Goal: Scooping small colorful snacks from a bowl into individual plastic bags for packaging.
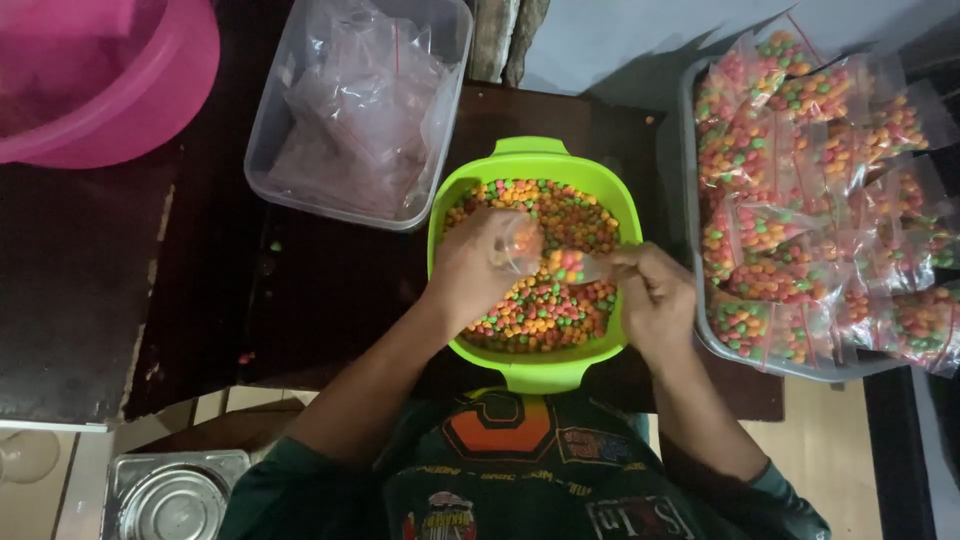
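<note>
Pink basin (150,90) at table's far-left corner. Clear tub (275,130) of empty bags beside it. Green bowl (530,160) of coloured candies mid-table, near edge. Left hand (475,268) over bowl, fingers curled round small clear bag (520,243). Right hand (655,300) pinching clear scoop (575,266) of candies at bag's mouth. Grey tray (700,330) of filled bags at right edge.

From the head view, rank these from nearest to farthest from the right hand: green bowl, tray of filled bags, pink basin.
From the right hand:
1. Green bowl, directly beneath it.
2. Tray of filled bags, just to its right.
3. Pink basin, far upper left.
</note>
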